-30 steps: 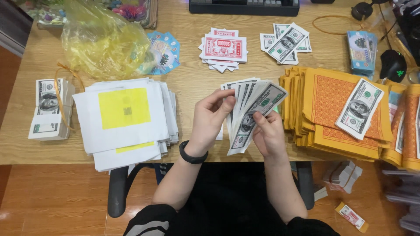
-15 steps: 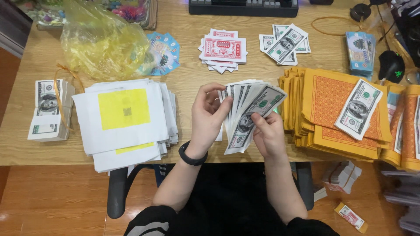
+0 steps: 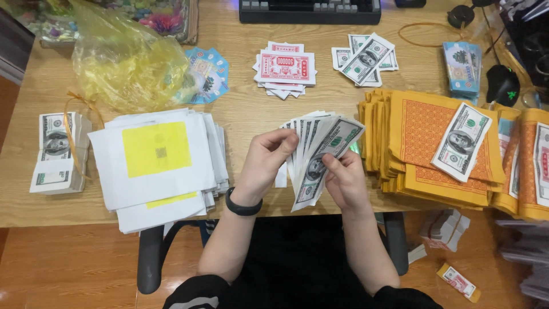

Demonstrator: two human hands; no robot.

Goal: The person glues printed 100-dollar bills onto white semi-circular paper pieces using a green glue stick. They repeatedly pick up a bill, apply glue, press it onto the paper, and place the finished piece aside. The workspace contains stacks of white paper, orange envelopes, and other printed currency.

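Note:
Both hands hold a fanned bundle of paper banknotes (image 3: 320, 151) over the near edge of the wooden desk (image 3: 251, 114). My right hand (image 3: 343, 180) grips the fan from below at its lower end. At the fan's left side, my left hand (image 3: 266, 163), with a black wristband, pinches the notes between thumb and fingers. A stack of orange-and-yellow paper sheets (image 3: 426, 143) lies just right of the hands with a single banknote (image 3: 462, 140) on top.
A pile of white sheets with a yellow square (image 3: 157, 160) lies left of the hands. A tied banknote bundle (image 3: 57, 151) sits far left. A yellow plastic bag (image 3: 128, 60), red-and-white notes (image 3: 285, 68), more banknotes (image 3: 365, 57), a keyboard (image 3: 309, 10) and a mouse (image 3: 503, 83) line the back.
The fan of banknotes has shifted slightly and my left fingers have moved along its left edge. The things on the desk have not moved.

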